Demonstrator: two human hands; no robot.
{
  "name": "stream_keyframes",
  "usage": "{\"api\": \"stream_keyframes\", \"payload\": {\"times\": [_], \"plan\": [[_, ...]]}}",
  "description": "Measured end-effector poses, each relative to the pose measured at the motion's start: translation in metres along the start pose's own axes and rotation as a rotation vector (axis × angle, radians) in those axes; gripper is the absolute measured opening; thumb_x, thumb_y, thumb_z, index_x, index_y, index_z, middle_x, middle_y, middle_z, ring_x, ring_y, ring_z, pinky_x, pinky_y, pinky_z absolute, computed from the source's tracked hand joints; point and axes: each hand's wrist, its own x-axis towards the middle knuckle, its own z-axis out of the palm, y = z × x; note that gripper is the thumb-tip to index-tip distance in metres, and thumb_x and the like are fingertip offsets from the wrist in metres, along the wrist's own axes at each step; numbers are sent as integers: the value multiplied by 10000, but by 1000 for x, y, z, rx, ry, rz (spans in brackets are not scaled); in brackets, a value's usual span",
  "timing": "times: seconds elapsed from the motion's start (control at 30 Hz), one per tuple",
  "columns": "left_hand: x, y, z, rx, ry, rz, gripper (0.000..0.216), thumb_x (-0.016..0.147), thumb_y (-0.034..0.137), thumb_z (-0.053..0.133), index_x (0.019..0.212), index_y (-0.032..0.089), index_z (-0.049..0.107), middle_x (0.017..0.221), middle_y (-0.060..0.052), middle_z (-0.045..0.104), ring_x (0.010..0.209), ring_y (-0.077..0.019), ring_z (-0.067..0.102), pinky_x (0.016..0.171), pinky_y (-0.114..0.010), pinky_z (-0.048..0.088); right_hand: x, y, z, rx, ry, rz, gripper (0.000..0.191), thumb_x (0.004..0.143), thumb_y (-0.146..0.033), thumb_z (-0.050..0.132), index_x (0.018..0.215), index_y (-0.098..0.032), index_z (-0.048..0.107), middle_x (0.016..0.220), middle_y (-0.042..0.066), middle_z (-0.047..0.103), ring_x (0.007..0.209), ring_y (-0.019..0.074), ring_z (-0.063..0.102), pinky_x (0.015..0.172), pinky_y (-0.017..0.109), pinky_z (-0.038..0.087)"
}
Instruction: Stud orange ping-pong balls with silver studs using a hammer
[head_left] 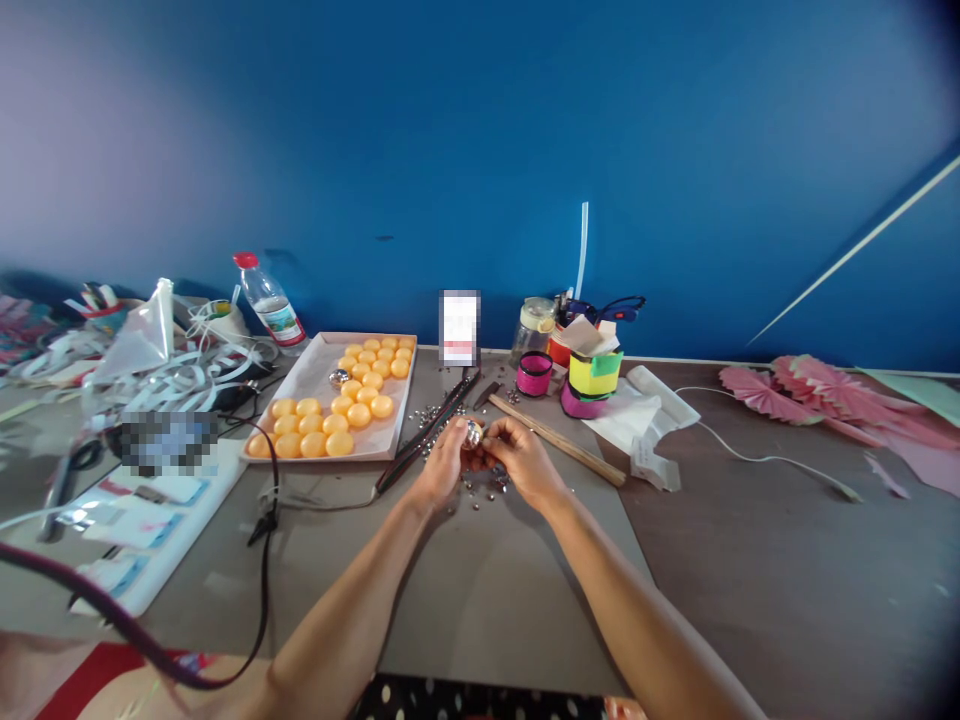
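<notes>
Head view. Both hands meet over a grey mat (480, 570) on the table (787, 570), mid-frame. The left hand (442, 465) has its grip closed on a small shiny ball (474, 432), held just above the mat. The right hand (521, 460) has a clenched grip with its fingertips against the same ball; whatever it pinches is too small to tell. Loose silver studs (431, 412) are scattered on the mat around and under the hands.

Containers:
- A flat tray (300, 380) sits left of the hands, holding rows of orange balls (360, 395) plus one silver ball (338, 377) near its middle.
- A glass jar (534, 325) with a yellow lid stands at the back; its contents are unclear.
- A pink-banded cup (534, 373) is just in front of the jar, its inside not visible.
- A stack of tape rolls (592, 385), yellow, green and pink, stands beside it.
- A plastic bottle (271, 300) with a red cap leans behind the tray.

A wooden stick (559, 440) lies right of the hands. A dark tool (431, 435) with a cable lies between tray and hands. Pink paper fans (780, 390) are at far right.
</notes>
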Motion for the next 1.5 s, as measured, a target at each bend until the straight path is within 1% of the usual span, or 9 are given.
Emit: {"api": "stream_keyframes", "payload": {"times": [0.1,0.3,0.47,0.6,0.7,0.87,1.03,1.3,1.5], "plan": [[0,0,-1,41,-9,16,361,780,527,600,790,167,586,624,-2,547,535,-131,522,481,-236,387,0,1,0,-11,6,11,237,693,-337,673,671,-209,475,534,-58,548,518,124,536,528,251,390],[-1,10,5,-176,-36,-77,352,774,480,620,855,137,620,636,-12,559,539,-117,506,487,-223,388,3,-1,-9,-3,-18,1,235,734,-413,616,733,-203,510,603,-33,567,512,112,490,540,256,390],[-2,18,1,-289,-18,-100,317,835,437,555,889,130,613,636,-16,564,516,-105,502,527,-230,419,5,2,-19,-712,94,-105,158,796,-257,513,860,-172,630,803,39,624,751,162,568,722,284,426],[0,18,-5,-318,-49,-90,319,852,437,527,899,131,604,650,-21,576,501,-97,495,569,-238,432,0,1,-17,-1280,-75,-39,229,822,-188,515,1007,-171,650,1048,109,615,940,201,583,819,290,397],[0,17,-7,-321,-60,-89,327,847,444,530,903,129,602,651,-22,577,501,-100,496,581,-245,434,-3,-4,-13,-1449,-141,16,219,873,-206,471,993,-180,653,1056,109,627,918,193,601,797,276,386],[1,18,-6,-335,-32,-86,317,843,434,539,893,127,600,646,-27,570,517,-102,496,560,-234,416,-5,-11,-9,-1479,-175,14,276,930,-286,404,947,-184,660,1030,95,654,896,183,616,770,262,371],[1,20,-5,-340,-19,-87,305,840,427,547,887,130,599,641,-20,559,518,-97,486,563,-235,420,-3,-7,-10,-1484,-233,11,221,883,-179,455,961,-192,661,1022,79,663,887,174,618,813,270,355],[1,20,-5,-316,-23,-84,325,833,445,550,890,129,597,635,-19,558,523,-102,492,565,-236,418,-1,-5,-14,-1384,-140,-67,230,886,-163,437,928,-176,662,981,81,671,892,171,615,789,258,362],[1,19,-4,-308,-11,-77,317,834,440,548,886,130,594,641,-20,558,519,-99,489,545,-229,408,-3,-6,-17,-1432,-221,1,214,852,-140,473,928,-190,667,1001,83,647,855,169,609,757,258,360]]}}
